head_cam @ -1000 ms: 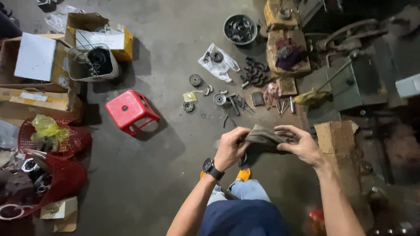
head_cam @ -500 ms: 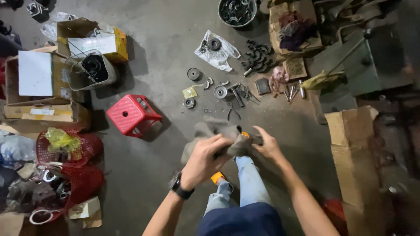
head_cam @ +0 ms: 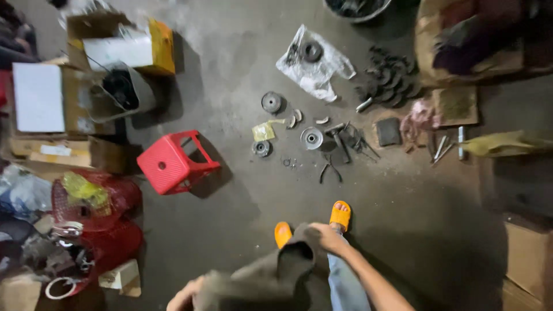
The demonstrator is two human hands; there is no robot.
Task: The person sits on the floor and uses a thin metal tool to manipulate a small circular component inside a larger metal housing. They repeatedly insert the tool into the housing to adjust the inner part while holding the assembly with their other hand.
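Both my hands grip a dirty grey-brown cloth [head_cam: 265,276] low in the head view. My right hand [head_cam: 329,237] pinches its upper right corner, just above my orange sandals [head_cam: 340,214]. My left hand [head_cam: 185,295] holds the lower left end, mostly hidden behind the cloth at the frame's bottom edge. The cloth hangs slack between them and folds over itself. On the concrete floor ahead lie round metal discs [head_cam: 311,138], pliers [head_cam: 329,168] and small parts.
A red plastic stool [head_cam: 173,162] lies tipped on the left. Cardboard boxes [head_cam: 86,86] and red mesh baskets [head_cam: 92,219] crowd the left edge. A white plastic bag [head_cam: 314,69], a pile of dark gears [head_cam: 389,86], rags and tools sit beyond. More boxes stand at the right.
The view has tilted further down and my hands have dropped toward the bottom edge. The cloth is now spread wider, with my left hand lower and farther left.
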